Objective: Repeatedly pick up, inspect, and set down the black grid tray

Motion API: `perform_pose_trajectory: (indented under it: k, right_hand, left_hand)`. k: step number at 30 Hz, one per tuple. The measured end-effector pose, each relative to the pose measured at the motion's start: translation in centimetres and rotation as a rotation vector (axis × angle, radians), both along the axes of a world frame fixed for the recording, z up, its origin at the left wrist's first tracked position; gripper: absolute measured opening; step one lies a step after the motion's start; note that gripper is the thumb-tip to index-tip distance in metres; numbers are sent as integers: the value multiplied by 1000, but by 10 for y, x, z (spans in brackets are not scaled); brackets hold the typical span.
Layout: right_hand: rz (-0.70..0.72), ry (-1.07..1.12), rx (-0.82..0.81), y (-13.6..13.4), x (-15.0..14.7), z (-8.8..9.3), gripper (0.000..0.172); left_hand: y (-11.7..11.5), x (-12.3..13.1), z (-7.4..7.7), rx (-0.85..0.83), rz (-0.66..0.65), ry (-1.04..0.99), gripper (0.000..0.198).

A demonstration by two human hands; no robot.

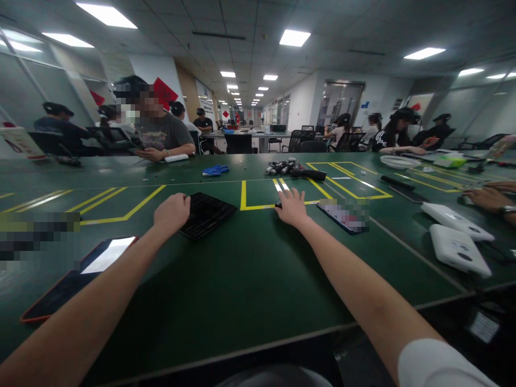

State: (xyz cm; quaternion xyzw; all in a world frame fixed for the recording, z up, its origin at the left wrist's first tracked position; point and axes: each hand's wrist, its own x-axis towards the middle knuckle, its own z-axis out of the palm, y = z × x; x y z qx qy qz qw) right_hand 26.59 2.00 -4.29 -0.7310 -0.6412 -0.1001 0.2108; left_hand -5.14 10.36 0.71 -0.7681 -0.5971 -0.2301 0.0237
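Here, our left hand [173,212] pinches a black tray [212,213] by its left side at a green table [250,290]; our right hand [292,207] reaches beside a phone [342,216], fingers fanned at a small dark object [278,205] we cannot tell is gripped.

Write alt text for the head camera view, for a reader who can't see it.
A person's left hand holds the edge of a flat black tray at a green table, while the right hand is beside yellow tape, a small dark object at its thumb side. A phone lies just right of that hand.
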Motion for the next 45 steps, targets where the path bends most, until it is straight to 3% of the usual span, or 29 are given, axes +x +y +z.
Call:
perform_pose_trajectory:
  k: [3,7,11,15,19,22,25,28,30,33,35,40,45]
  right_hand:
    - [183,2,55,-1,-30,-3,54]
    - [348,57,-95,-7,-66,-16,48]
    - [417,27,-198,-8,-76,-20,42]
    - [383,5,-89,-3,-52,-8,39]
    - [64,-16,37,-3,-11,-1,47]
    - [-102,9,-99,-3,12,-5,47]
    - [-116,48,-205,-1,18,-8,44]
    - [-96,24,-199,2,18,-9,44]
    - [-98,18,-194,2,17,-9,44]
    - [-96,16,-192,3,17,-9,43]
    - [-95,14,-189,4,17,-9,42]
    - [-116,19,-178,5,15,-11,41]
    - [-103,27,-173,5,18,-10,40]
  left_hand:
    - [-26,29,-10,89,-169,-66,44]
    - [-61,70,-41,-58,-601,-129,50]
    - [-67,81,-57,-203,-693,-45,43]
    - [-69,77,-51,-164,-700,-100,37]
    - [-80,72,-41,-26,-616,22,29]
    - [-84,67,-40,-48,-524,190,21]
    - [-82,64,-42,-102,-540,171,19]
    - [-75,62,-38,-153,-566,-19,14]
    - [-65,59,-30,-236,-514,-282,8]
    - [-39,43,-13,-383,-201,-790,6]
    - [-20,25,-4,-356,-99,-832,7]
    - [9,-16,-2,-271,75,-629,18]
    - [19,-16,-11,-311,15,41,42]
